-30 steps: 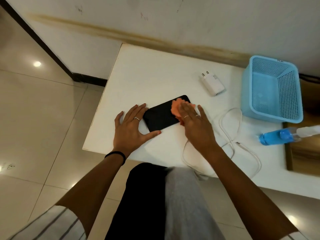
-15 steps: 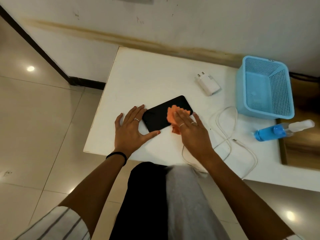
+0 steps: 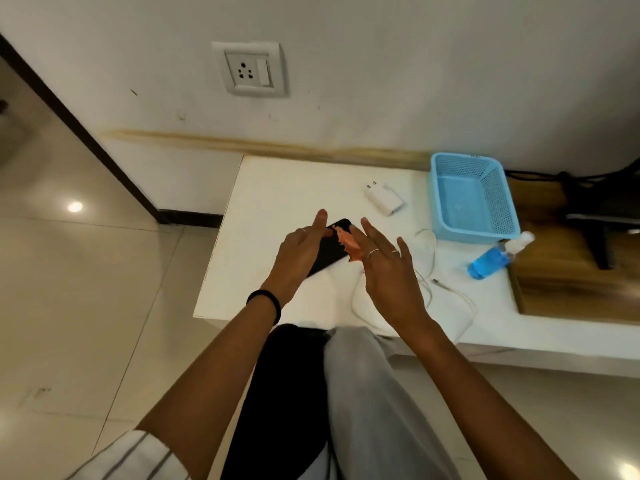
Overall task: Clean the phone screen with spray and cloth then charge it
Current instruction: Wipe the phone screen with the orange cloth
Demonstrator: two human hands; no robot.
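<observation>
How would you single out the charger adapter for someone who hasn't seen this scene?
Start at the white table below the wall socket. Near its far edge, left of the blue basket, lies the charger adapter. It is the only small white block with two round pins, and nothing is plugged into it.

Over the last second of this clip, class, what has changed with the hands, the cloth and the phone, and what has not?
Both hands have lifted off the table. The left hand, earlier flat beside the phone, is now raised over it. The right hand has stopped pressing the orange cloth on the screen and lifted it between the hands; its grip is unclear. The charger plug, cable, spray bottle and blue basket stayed put.
</observation>
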